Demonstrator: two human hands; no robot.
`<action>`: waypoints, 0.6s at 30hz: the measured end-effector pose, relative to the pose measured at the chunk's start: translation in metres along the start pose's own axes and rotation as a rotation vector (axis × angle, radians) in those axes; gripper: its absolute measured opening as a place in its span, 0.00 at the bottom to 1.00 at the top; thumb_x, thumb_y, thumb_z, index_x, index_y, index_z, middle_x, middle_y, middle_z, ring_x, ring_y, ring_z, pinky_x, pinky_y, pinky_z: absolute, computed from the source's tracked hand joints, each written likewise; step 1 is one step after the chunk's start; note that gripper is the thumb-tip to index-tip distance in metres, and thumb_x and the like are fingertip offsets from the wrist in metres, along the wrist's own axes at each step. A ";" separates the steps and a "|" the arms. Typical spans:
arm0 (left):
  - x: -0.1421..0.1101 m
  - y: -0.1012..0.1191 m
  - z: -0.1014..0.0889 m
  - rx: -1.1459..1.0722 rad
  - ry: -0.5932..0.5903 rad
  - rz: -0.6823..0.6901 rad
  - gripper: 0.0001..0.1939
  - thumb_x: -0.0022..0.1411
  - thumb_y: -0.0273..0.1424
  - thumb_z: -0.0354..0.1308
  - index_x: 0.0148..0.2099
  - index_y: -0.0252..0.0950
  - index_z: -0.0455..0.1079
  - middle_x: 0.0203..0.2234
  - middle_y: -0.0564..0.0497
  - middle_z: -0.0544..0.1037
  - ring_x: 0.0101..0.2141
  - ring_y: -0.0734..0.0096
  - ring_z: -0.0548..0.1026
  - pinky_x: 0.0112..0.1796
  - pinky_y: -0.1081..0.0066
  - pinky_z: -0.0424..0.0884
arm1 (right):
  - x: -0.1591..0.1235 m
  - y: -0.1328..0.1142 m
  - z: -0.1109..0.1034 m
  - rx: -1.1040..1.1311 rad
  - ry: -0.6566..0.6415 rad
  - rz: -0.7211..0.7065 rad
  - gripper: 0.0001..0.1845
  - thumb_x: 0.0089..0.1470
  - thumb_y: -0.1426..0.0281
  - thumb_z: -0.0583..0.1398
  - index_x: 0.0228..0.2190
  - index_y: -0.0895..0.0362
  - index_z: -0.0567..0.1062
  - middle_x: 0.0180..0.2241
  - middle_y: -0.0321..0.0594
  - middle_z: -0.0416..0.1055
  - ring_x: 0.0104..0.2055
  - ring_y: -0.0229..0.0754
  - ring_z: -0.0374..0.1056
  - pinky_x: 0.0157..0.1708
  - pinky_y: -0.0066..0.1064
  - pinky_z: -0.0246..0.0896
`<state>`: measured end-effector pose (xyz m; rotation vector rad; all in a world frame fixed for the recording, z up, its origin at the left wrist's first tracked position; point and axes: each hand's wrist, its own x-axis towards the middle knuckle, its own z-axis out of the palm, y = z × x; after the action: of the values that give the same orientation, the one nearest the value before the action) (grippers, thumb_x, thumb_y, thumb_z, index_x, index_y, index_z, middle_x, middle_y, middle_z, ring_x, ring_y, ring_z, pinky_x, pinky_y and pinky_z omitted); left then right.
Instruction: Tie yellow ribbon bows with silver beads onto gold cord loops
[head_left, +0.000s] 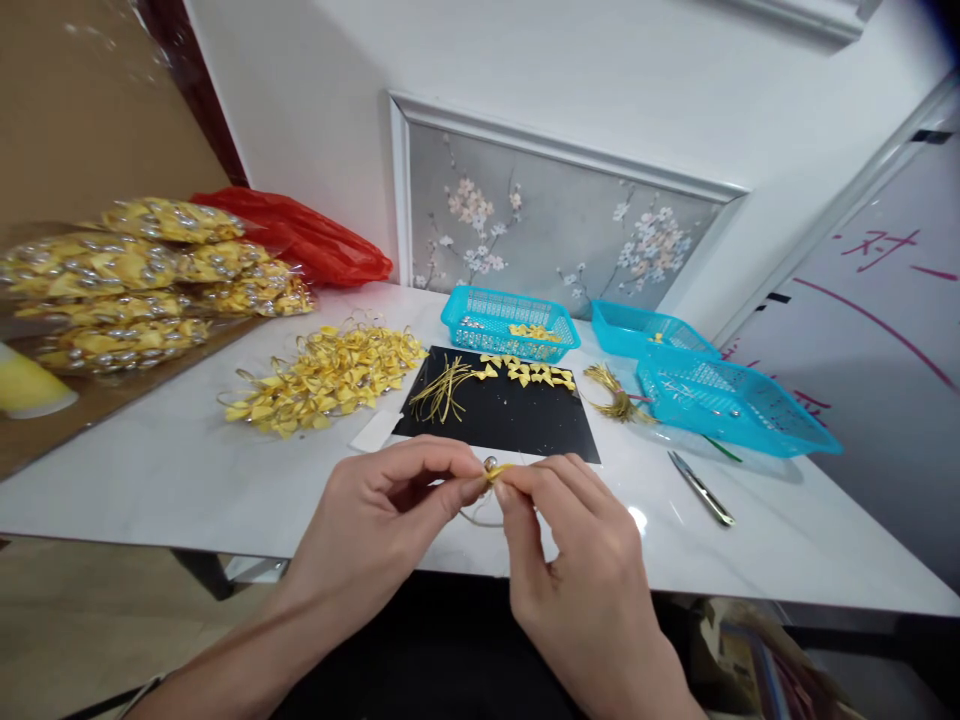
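Just in front of the black mat (pixel 517 425), my two hands meet fingertip to fingertip. My left hand (pixel 405 520) pinches the left side of a small yellow ribbon bow (pixel 498 473), beside a round silvery bead (pixel 490 463) at its top. From the other side, the thumb and forefinger of my right hand (pixel 577 545) grip the same bow. A thin cord (pixel 480 521) loops below the fingers. Most of the bow is hidden by my fingertips. On the mat lie loose gold cords (pixel 444 390) and several yellow ribbon bows (pixel 536 374).
A heap of beaded yellow bows (pixel 330 380) lies left, near stacked clear bags of them (pixel 112 265) and a red plastic bag (pixel 300 240). Blue baskets (pixel 510 312) stand behind the mat and to the right (pixel 742 405). A cord bundle (pixel 619 400) and folding knife (pixel 701 490) lie right.
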<state>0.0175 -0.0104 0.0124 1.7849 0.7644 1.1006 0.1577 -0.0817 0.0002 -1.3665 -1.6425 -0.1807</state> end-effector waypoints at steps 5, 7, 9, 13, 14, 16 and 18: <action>0.001 -0.005 -0.003 0.030 0.022 -0.042 0.04 0.55 0.25 0.64 0.30 0.40 0.79 0.28 0.56 0.81 0.28 0.76 0.77 0.30 0.80 0.72 | 0.002 0.016 -0.016 0.252 -0.071 0.186 0.11 0.63 0.75 0.52 0.38 0.56 0.75 0.29 0.37 0.73 0.29 0.37 0.69 0.27 0.28 0.64; 0.001 -0.007 -0.004 0.063 0.036 -0.058 0.04 0.55 0.26 0.65 0.29 0.40 0.79 0.27 0.56 0.82 0.28 0.75 0.77 0.29 0.80 0.72 | 0.005 0.024 -0.022 0.364 -0.053 0.283 0.11 0.63 0.72 0.53 0.39 0.55 0.76 0.26 0.35 0.71 0.23 0.34 0.66 0.21 0.26 0.62; 0.001 -0.009 -0.004 0.103 0.049 -0.061 0.03 0.55 0.27 0.65 0.29 0.40 0.79 0.27 0.56 0.82 0.28 0.74 0.77 0.30 0.79 0.72 | 0.011 0.034 -0.027 0.480 -0.003 0.338 0.11 0.63 0.70 0.54 0.40 0.54 0.76 0.26 0.34 0.71 0.20 0.32 0.62 0.17 0.25 0.60; 0.002 -0.014 -0.006 0.170 0.041 -0.036 0.04 0.56 0.28 0.64 0.29 0.39 0.79 0.28 0.54 0.83 0.29 0.71 0.78 0.31 0.76 0.73 | 0.032 0.049 -0.040 0.621 0.119 0.294 0.13 0.62 0.69 0.56 0.47 0.50 0.76 0.33 0.36 0.72 0.18 0.29 0.58 0.13 0.25 0.52; 0.002 -0.016 -0.006 0.194 0.038 -0.026 0.04 0.56 0.28 0.64 0.29 0.39 0.79 0.28 0.53 0.83 0.29 0.70 0.78 0.32 0.75 0.74 | 0.040 0.051 -0.045 0.629 0.161 0.268 0.15 0.61 0.70 0.57 0.49 0.48 0.74 0.33 0.35 0.71 0.17 0.29 0.55 0.13 0.25 0.50; 0.002 -0.019 -0.007 0.256 0.030 0.002 0.05 0.57 0.28 0.63 0.29 0.39 0.79 0.29 0.52 0.83 0.30 0.68 0.79 0.33 0.74 0.75 | 0.056 0.050 -0.054 0.624 0.237 0.228 0.18 0.60 0.73 0.58 0.51 0.46 0.72 0.31 0.34 0.71 0.17 0.29 0.52 0.14 0.26 0.48; 0.003 -0.023 -0.008 0.327 0.013 0.047 0.06 0.57 0.28 0.62 0.29 0.39 0.79 0.30 0.52 0.84 0.30 0.66 0.80 0.33 0.72 0.75 | 0.075 0.045 -0.063 0.612 0.254 0.213 0.13 0.61 0.75 0.58 0.45 0.48 0.75 0.29 0.33 0.71 0.16 0.28 0.51 0.15 0.27 0.44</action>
<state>0.0099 0.0047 -0.0061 2.0781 0.9579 1.0637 0.2367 -0.0542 0.0681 -0.9849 -1.1917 0.2491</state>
